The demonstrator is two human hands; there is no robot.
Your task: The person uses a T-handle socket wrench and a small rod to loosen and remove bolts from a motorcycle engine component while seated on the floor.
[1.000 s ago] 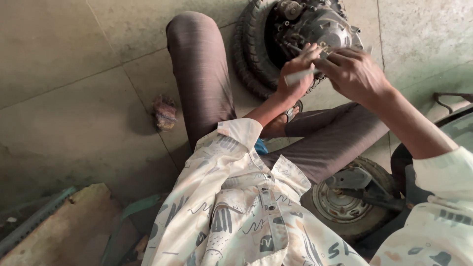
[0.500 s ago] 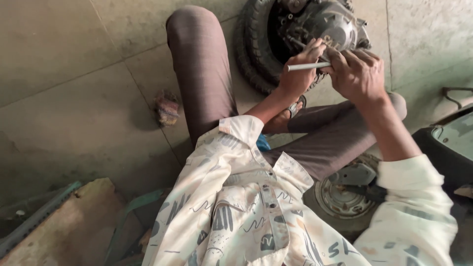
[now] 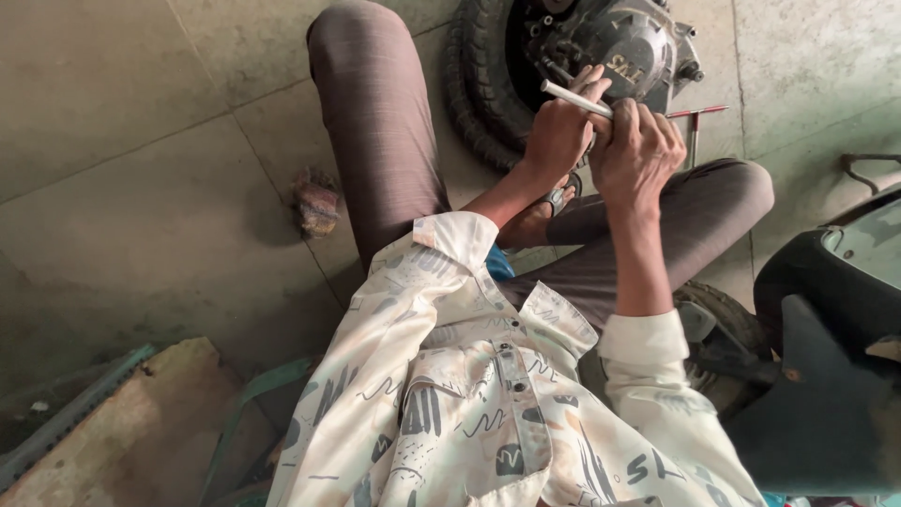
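Gripping white rod (image 3: 574,98): left hand (image 3: 558,136) and right hand (image 3: 638,155) clamped, beside engine cover (image 3: 624,47), tyre (image 3: 474,89).

White tool handle (image 3: 574,98) at twelve o'clock, pale against the dark grey engine cover (image 3: 627,47) and black tyre (image 3: 474,89). Cream shirt (image 3: 469,404) with grey squiggle print at six o'clock. Brownish-grey trousers (image 3: 375,122) above it. Reddish rag (image 3: 316,200) at nine o'clock on the grey-green floor (image 3: 141,141). Red-tipped T-bar (image 3: 694,117) at one o'clock.

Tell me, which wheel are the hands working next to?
The far wheel with the dark engine cover, by the left hand and right hand. The other wheel sits beside the person's hip.
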